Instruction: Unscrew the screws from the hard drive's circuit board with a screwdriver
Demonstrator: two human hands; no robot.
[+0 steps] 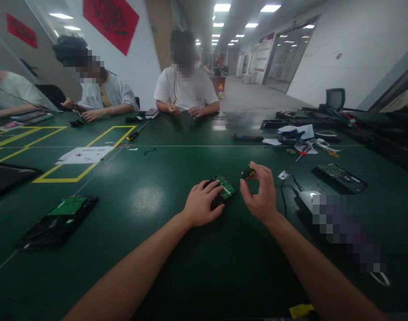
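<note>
My left hand (pixel 201 203) lies on a small black device with a green circuit board (pixel 226 187) on the green table, its fingers pressed down over the near part and holding it. My right hand (pixel 261 191) hovers just right of the board, fingers curled round a small screwdriver with a black and yellow handle (pixel 247 171). The tool's tip is hidden behind my fingers.
A larger opened device with a green board (pixel 59 218) lies at the near left, another (pixel 339 176) at the right. Paper (pixel 85 154) sits inside yellow floor-tape marks. Two people sit across the table. Tools, cables and a red screwdriver (pixel 302 153) clutter the far right.
</note>
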